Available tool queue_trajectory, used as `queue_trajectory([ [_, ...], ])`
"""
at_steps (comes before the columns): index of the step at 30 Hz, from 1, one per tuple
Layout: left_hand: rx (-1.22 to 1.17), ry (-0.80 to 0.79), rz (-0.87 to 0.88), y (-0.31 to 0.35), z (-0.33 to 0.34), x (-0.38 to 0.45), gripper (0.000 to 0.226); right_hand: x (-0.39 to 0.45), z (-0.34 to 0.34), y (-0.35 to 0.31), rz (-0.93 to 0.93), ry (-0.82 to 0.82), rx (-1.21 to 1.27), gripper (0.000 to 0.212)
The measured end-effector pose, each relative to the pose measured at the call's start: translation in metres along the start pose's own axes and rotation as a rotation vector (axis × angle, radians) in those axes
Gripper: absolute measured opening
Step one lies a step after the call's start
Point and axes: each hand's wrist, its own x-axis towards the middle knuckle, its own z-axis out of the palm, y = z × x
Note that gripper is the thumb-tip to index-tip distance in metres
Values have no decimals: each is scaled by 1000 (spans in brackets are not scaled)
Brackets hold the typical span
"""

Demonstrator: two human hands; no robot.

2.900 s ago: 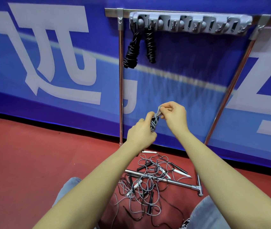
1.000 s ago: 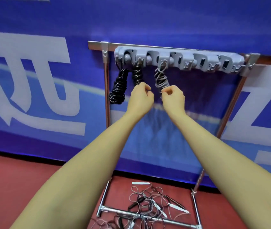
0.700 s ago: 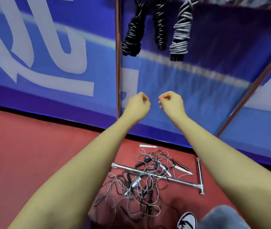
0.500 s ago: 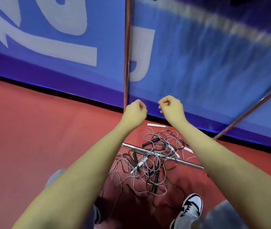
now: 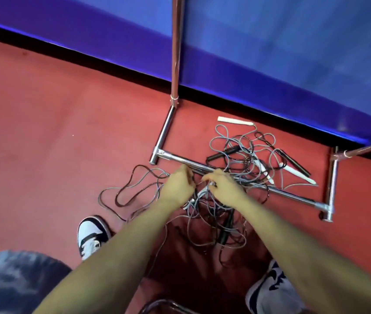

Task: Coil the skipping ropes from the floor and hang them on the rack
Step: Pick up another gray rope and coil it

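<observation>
A tangle of skipping ropes is spread across the rack base. It is met by the left hand and right hand, fingers curled; any pinch cannot be told.

the rack is shiny chrome metal tubing. the floor is matt red. the ropes look like thin smooth plastic cord, grey and black.

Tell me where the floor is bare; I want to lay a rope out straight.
Bare red floor runs left of the rack's base bar, up to the blue wall. Crowded: the rope tangle straddles the crossbar, under both hands.
</observation>
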Motion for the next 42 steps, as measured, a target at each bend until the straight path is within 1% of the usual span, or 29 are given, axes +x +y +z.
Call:
queue_trajectory([
  [3, -6, -42, -34, -19, 21, 14, 16, 16, 31, 18, 6, -145, -198, 47],
  [5, 0, -85, -44, -27, 30, 19, 18, 21, 43, 23, 32, -194, -276, 44],
  [6, 3, -105, -38, -28, 33, 20, 19, 21, 44, 23, 25, -174, -299, 36],
  [8, 49, -141, -22, -29, 38, 20, 19, 21, 41, 20, -16, -33, -243, 20],
  [10, 108, -165, 4, -25, 38, 18, 21, 19, 30, 14, -57, 144, -92, 15],
  [12, 113, -159, 27, -14, 31, 11, 11, 13, 13, 5, -92, 233, 27, 12],
  [13, 100, -140, 40, -5, 25, 7, 12, 9, 4, 0, -104, 262, 74, 10],
  [15, 55, -64, 83, 13, 8, -3, 22, -1, -15, -13, -115, 346, 184, 8],
  [17, -3, 23, 154, 34, -13, -16, 25, -15, -37, -31, -72, 430, 361, 7],
  [19, -62, 83, 206, 54, -34, -29, 24, -32, -60, -49, -11, 455, 566, 8],
  [21, -136, 120, 257, 76, -55, -46, 24, -52, -81, -63, -9, 450, 693, 7],
  [23, -228, 170, 329, 101, -77, -67, 22, -75, -101, -75, -44, 410, 704, 8],
  [26, -310, 187, 436, 138, -107, -105, 19, -117, -127, -94, -103, 372, 554, 18],
  [30, -239, 179, 576, 185, -141, -159, 14, -178, -164, -127, -251, 420, 333, 14],
  [32, -209, 198, 627, 206, -156, -187, 16, -208, -181, -140, -317, 433, 294, 14],
  [34, -185, 219, 679, 226, -170, -214, 20, -230, -193, -150, -330, 459, 274, 15],
  [37, -156, 264, 770, 250, -187, -253, 23, -258, -212, -163, -277, 558, 316, 22],
  [40, -282, 266, 844, 269, -201, -288, 17, -287, -235, -182, -284, 658, 425, 26],
  [42, -385, 276, 808, 276, -206, -305, 12, -307, -249, -191, -306, 741, 544, 24],
])
